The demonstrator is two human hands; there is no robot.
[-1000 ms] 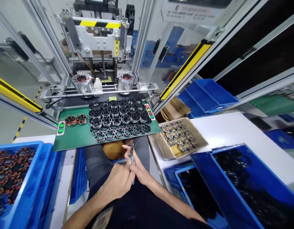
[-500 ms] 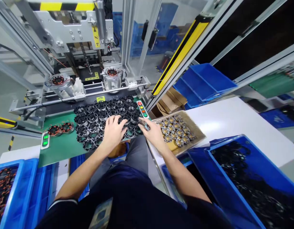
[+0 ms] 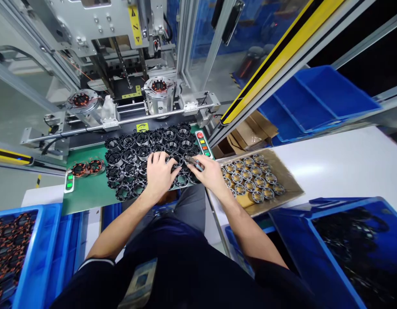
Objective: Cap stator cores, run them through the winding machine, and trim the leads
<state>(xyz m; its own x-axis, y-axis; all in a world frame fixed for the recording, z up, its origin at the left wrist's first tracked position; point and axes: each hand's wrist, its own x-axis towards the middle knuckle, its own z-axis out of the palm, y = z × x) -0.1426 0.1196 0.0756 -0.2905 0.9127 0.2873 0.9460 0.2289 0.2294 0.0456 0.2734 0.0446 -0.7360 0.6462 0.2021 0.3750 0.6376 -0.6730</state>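
Observation:
Rows of black motor stator cores (image 3: 129, 169) stand close together on the green mat (image 3: 85, 199). My left hand (image 3: 160, 175) rests over the front rows, its thumb and fingers curled around one black stator core (image 3: 177, 160). In my right hand (image 3: 209, 174) is a pair of small pliers (image 3: 195, 164) with grey-blue handles. Their dark jaws point left, at the rim of a core beside my left thumb. Whether the jaws touch it I cannot make out. Two copper-wound stators (image 3: 96, 166) lie at the mat's left.
Behind the mat is a machine with a round fixture (image 3: 159, 96) and a rail (image 3: 121, 122). Button boxes (image 3: 204, 143) flank the mat. A carton (image 3: 291, 189) of metal rings stands right. Blue bins (image 3: 45, 240) of parts sit at both sides.
The view has shifted, so the bench looks closer and farther right. My hands stay over the front rows; the pliers in my right hand now show more clearly.

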